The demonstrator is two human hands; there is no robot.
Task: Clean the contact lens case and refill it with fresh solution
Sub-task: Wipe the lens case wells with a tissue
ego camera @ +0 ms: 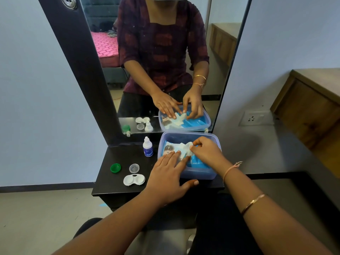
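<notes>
An open white contact lens case (134, 180) lies on the black dresser top (110, 177), without its caps. A green cap (115, 168) and a clear cap (134, 168) sit just behind it. A small white solution bottle (148, 147) with a blue label stands upright left of a translucent blue plastic box (198, 173). My left hand (168, 173) lies flat over the box's front left, fingers straight on a blue wipes pack (197, 161). My right hand (207, 150) pinches a white tissue (184, 147) sticking up from the pack.
A tall mirror (161, 61) with a black frame stands right behind the dresser top and reflects me and the objects. A wooden cabinet (309, 107) and a wall socket (255, 117) are at the right. My knees are below the dresser's front edge.
</notes>
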